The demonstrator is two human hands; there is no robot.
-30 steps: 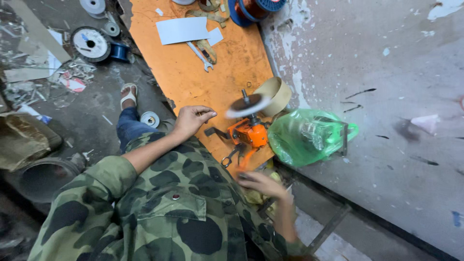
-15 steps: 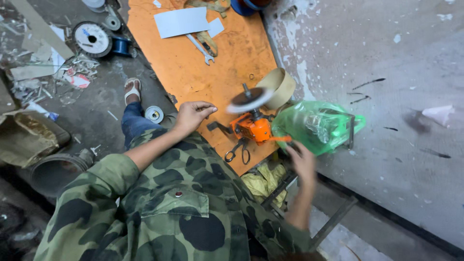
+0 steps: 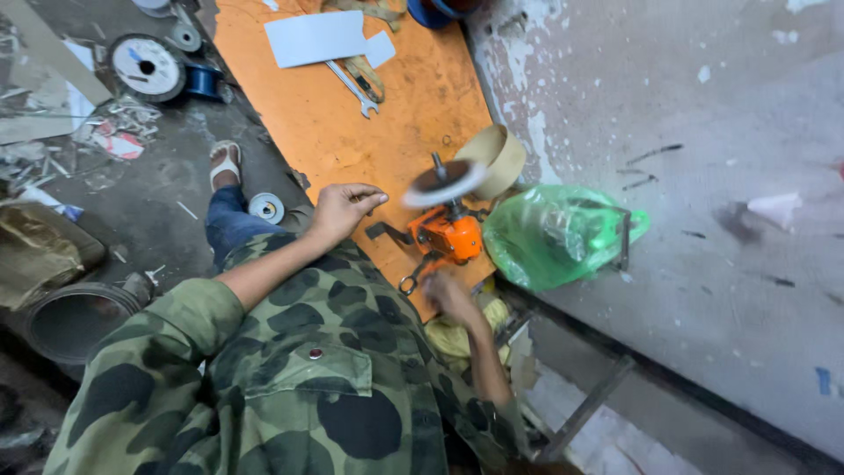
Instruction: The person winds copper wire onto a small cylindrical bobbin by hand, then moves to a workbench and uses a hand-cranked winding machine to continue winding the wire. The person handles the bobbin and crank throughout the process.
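While hands [image 3: 448,295] blur, orange winder [image 3: 448,236], axis upright; disc [image 3: 444,185] level

Premises: a rough workshop. An orange desk [image 3: 352,132] carries a spanner [image 3: 353,88], paper sheets [image 3: 316,37] and a clamped orange hand-cranked winder [image 3: 448,233] with a spinning disc. The concrete floor [image 3: 149,202] is littered with scrap, wire spools [image 3: 145,66], a tape roll [image 3: 265,208] and a metal ring [image 3: 75,317]. The adjoining wall [image 3: 703,176] shows flaking paint and stains.
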